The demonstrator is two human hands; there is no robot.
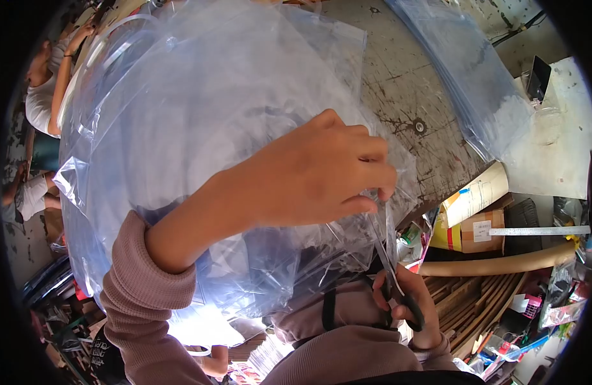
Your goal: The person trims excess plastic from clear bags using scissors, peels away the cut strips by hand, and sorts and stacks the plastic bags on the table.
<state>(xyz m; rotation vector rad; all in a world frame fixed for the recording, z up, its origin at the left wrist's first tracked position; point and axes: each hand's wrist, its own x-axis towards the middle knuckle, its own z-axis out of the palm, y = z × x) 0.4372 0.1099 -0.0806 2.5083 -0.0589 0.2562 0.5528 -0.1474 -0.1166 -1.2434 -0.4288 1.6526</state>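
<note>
My left hand [321, 173] reaches across a large heap of clear plastic sheeting [200, 109], palm down. Its thumb and fingers are closed on an edge of the clear plastic. Below it, near my body, my right hand [414, 298] grips a pair of scissors [411, 311] by the black handles. The blades point up toward my left fingertips, alongside a narrow strip of plastic. Whether the blades touch the plastic I cannot tell. Part of the sheeting hangs in folds over the table edge in front of me.
A worn table [405, 83] carries a stack of bluish plastic sheets [469, 77]. On the right are a cardboard box [479, 231], a metal ruler [540, 231] and long brown strips [475, 308]. Another person [49, 96] is at the left; a forearm [216, 362] shows at the bottom.
</note>
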